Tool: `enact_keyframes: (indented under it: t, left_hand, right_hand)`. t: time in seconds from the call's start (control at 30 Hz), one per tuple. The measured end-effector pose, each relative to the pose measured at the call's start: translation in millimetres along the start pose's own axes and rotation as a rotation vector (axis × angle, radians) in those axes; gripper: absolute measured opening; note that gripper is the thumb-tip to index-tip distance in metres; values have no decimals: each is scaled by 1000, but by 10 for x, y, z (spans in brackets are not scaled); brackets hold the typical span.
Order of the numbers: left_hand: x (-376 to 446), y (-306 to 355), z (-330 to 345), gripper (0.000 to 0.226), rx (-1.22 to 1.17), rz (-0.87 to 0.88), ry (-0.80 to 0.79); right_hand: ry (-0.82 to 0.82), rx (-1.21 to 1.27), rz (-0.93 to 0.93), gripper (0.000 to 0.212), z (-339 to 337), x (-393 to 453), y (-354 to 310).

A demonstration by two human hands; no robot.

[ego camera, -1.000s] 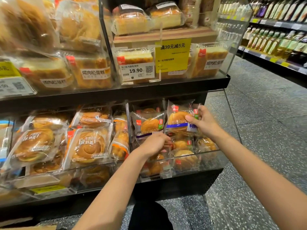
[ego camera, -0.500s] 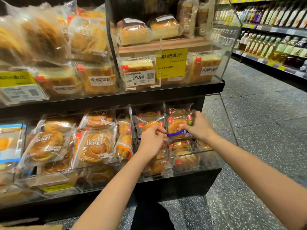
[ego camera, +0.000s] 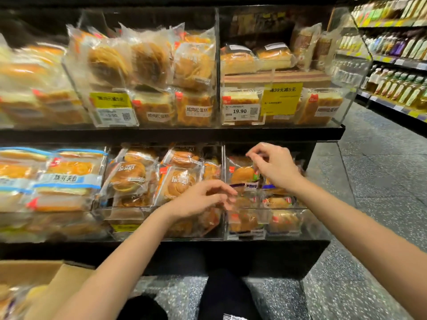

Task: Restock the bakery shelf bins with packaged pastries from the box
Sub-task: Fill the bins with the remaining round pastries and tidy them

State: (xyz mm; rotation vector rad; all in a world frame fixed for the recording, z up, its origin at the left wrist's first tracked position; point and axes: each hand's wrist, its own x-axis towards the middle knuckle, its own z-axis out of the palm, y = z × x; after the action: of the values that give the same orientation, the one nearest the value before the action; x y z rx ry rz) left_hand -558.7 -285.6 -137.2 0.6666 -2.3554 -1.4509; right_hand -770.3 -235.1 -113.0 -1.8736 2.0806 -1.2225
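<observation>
- Cardboard box (ego camera: 46,280), near left corner on the floor, flaps open; some wrapped pastries (ego camera: 13,296) show inside, blurred.
- Lower shelf, far-left bin (ego camera: 101,158): flat packs with blue stripes (ego camera: 67,179), stacked.
- Middle lower bin (ego camera: 161,236): round buns in clear wrap (ego camera: 129,179), leaning upright, more lying under them.
- Left hand (ego camera: 203,197), in front of the middle bin near the divider (ego camera: 223,181): fingers loosely curled, holding nothing that shows; fingertips reach toward the right bin.
- Right lower bin (ego camera: 286,213): small wrapped buns, a bun pack with purple band (ego camera: 242,176) standing upright at the back, others lying near the front wall.
- Right hand (ego camera: 275,167), over the right bin just right of that pack: thumb and forefinger close together up top, other fingers curled down against the wrappers; cannot tell whether it pinches anything.
- Upper shelf (ego camera: 184,132): clear bins of bagged bread and cake slices, white price tag (ego camera: 240,111) reading 19.90, yellow promo sign (ego camera: 283,98) beside it.
- Far right: aisle floor (ego camera: 381,181) and bottle shelving (ego camera: 397,84).
</observation>
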Motion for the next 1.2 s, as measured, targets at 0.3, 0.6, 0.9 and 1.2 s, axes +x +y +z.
enact_keyframes:
  t: [0.3,0.6,0.9,1.2]
  left_hand:
    - [-1532,-440,-857,20,-94,-207,414]
    - [-3298,-1227,-1101,20,-110,-454,746]
    - [-4393,-2011,-829,12,-332,-647,988]
    - [-4715,-3043,-460,22,-411,-1002,1133]
  right_hand:
    - [-393,144,-339,11,746,-122,-1275]
    - [-684,294,-577,13,2156,-433,-2354]
    - [-936,283,-478,14,3537,-940,-2864]
    - [-1077,6,-485,16,4694,-1267,-2869]
